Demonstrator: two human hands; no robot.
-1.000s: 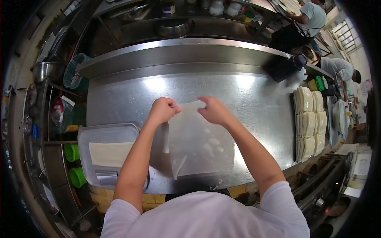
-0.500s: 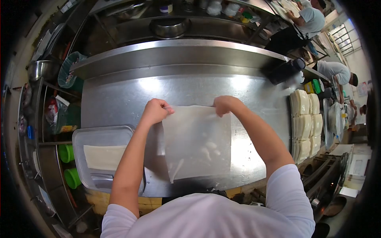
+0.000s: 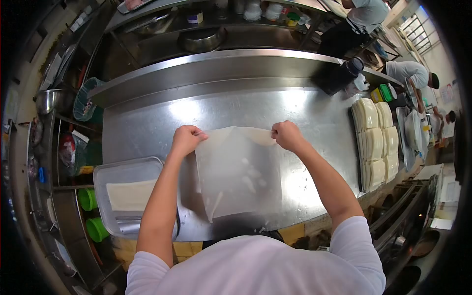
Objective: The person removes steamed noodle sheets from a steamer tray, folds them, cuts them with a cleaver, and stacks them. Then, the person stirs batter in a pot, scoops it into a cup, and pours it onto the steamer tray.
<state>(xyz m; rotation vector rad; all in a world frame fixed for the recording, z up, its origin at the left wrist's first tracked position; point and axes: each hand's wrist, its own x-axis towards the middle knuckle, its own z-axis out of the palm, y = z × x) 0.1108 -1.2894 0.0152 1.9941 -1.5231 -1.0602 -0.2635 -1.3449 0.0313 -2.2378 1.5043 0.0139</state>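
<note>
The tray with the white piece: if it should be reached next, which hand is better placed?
Probably the left hand: it is nearer the tray. The right hand is farther, across the translucent sheet. Both pinch its far edge, so either would first have to let go.

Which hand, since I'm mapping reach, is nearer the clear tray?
Left. The left hand is beyond and right of the tray; the right hand is farther right, across the sheet.
</note>
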